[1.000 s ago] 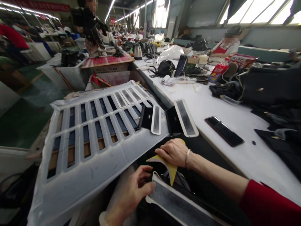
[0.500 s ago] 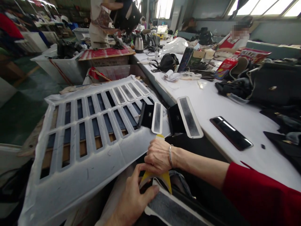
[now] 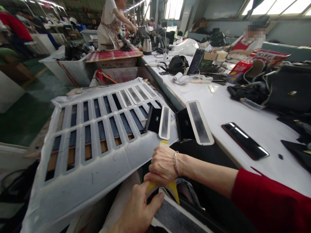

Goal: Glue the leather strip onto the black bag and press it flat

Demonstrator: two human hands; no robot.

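Note:
My right hand (image 3: 164, 164), with a bracelet at the wrist and a red sleeve, is closed in a fist around a yellow tool (image 3: 173, 187) with a forked, curved lower end. The tool's rounded top shows above the fist. My left hand (image 3: 139, 205) is closed on the end of a strip panel (image 3: 181, 215), white-edged with a dark middle, its thumb on top. Its index finger touches my right hand. The tool's fork straddles the panel's end. Black material lies under the panel, mostly hidden.
A white slotted sheet (image 3: 102, 168) lies left, holding several similar panels. Two black pieces with panels, one panel (image 3: 165, 123) nearer the sheet and another panel (image 3: 199, 122), lie ahead. A phone (image 3: 245, 140) and black bags (image 3: 291, 87) rest on the white table (image 3: 218, 106). Co-workers stand behind.
The view has shifted slightly, so most things sit a little further right. My hands keep nearly the same grip. The co-worker at the back has lowered a black item to the table.

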